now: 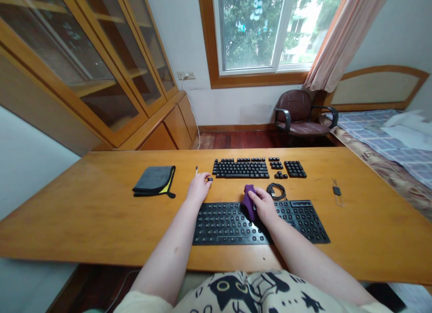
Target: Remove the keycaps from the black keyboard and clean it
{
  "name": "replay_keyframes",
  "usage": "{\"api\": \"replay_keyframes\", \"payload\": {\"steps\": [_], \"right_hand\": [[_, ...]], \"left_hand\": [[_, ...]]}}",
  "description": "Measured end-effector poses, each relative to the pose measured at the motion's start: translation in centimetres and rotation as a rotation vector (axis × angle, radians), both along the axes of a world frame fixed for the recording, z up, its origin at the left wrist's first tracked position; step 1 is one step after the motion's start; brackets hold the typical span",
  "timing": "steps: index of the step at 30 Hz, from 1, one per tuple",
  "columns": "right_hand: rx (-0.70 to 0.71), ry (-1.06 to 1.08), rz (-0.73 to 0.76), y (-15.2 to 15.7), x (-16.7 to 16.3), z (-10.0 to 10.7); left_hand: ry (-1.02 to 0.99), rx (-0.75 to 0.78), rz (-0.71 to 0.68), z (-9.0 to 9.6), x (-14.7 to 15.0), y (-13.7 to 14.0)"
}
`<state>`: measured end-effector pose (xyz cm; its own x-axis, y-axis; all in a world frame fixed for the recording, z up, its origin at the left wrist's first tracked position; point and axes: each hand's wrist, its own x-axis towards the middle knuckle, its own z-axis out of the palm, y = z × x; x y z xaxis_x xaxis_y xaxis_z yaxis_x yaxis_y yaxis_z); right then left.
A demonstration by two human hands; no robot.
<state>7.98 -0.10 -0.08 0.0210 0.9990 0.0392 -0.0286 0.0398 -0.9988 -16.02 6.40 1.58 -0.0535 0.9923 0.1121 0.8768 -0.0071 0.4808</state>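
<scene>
At the left of the keyboard parts, my left hand (200, 186) has its thumb and fingertips around a small black keycap (210, 179), low over the table. My right hand (265, 205) is closed on a bunched purple cloth (249, 200), held above the keyboard base (222, 223). This black base has its keycaps off, with rows of bare switch posts showing; my right forearm covers part of it. Behind it, loose black keycaps (241, 168) are laid out in keyboard order. A coiled black cable (276, 191) lies just beyond the base.
A folded grey cloth (153, 180) with yellow lining lies on the left of the wooden table (101, 214). A small brush-like stick (196, 170) is just beyond my left hand. A wire keycap puller (336, 190) rests at the right. An office chair (299, 115) stands behind the table.
</scene>
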Motion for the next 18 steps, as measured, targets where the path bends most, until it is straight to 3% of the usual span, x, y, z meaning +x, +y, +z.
{"api": "replay_keyframes", "payload": {"steps": [2,6,9,13,18], "right_hand": [[-0.028,0.088,0.076,0.0,0.0,0.1],[-0.088,0.280,0.235,-0.6,-0.3,-0.1],[-0.111,0.362,0.320,-1.3,-0.8,-0.2],[-0.144,0.476,0.441,-2.0,-1.6,0.0],[-0.124,0.446,0.396,-2.5,-1.9,-0.3]], "left_hand": [[-0.110,0.053,-0.019,0.5,1.3,-2.1],[-0.584,0.185,-0.163,1.0,4.6,-7.3],[-0.689,0.193,-0.191,1.1,6.3,-10.0],[-0.791,0.166,-0.130,0.8,6.8,-11.5],[-0.913,0.164,-0.081,-0.3,6.5,-12.4]]}}
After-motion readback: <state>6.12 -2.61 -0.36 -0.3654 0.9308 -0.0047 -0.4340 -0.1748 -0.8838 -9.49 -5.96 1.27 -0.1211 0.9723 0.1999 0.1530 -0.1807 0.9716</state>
